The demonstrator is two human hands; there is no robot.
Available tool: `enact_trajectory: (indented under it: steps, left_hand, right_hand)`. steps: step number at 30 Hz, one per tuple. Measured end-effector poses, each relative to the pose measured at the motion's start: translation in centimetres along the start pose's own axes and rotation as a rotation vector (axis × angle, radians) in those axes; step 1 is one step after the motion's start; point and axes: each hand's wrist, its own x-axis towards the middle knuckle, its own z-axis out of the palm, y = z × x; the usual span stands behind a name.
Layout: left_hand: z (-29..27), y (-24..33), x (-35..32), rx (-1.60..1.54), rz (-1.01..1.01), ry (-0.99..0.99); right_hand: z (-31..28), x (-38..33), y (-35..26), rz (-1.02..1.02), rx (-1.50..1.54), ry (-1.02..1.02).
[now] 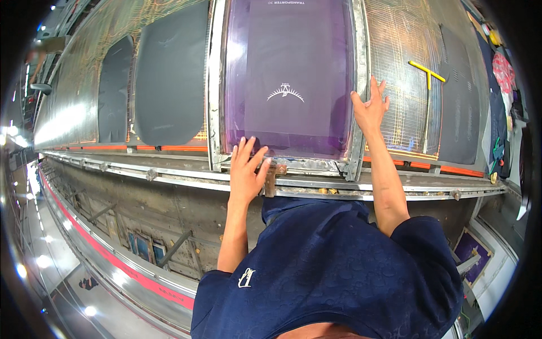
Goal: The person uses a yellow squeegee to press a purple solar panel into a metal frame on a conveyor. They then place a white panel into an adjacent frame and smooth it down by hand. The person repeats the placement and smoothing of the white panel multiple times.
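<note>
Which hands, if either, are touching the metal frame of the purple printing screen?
Touching, both. The head view shows the left hand flat on the frame's near edge and the right hand pressed against its right side rail.

one screen frame (288, 79), three dark fabric panels (169, 73), two hands (248, 169)

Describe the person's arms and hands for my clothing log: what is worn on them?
Both hands, left hand and right hand, are bare: no gloves, and no rings or watch that I can make out. The forearms are uncovered. Short navy sleeves of a patterned shirt end above the elbows; a small white emblem sits on the shirt.
</note>
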Motion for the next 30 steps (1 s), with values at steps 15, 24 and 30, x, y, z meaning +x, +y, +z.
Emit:
enact_trajectory:
  steps: [15,24,30]
  left_hand:
    - [0.1,2.8,2.2,0.194,-0.103,-0.193]
    - [4.1,2.8,9.8,0.164,-0.069,-0.22]
    - [4.3,2.6,10.2,0.141,-0.101,-0.297]
  right_hand:
    - [-9.7,1.6,6.5,0.02,-0.059,0.262]
    - [-14.6,-0.7,15.6,0.236,-0.539,0.358]
    - [-12.7,0.3,15.4,0.251,-0.772,0.459]
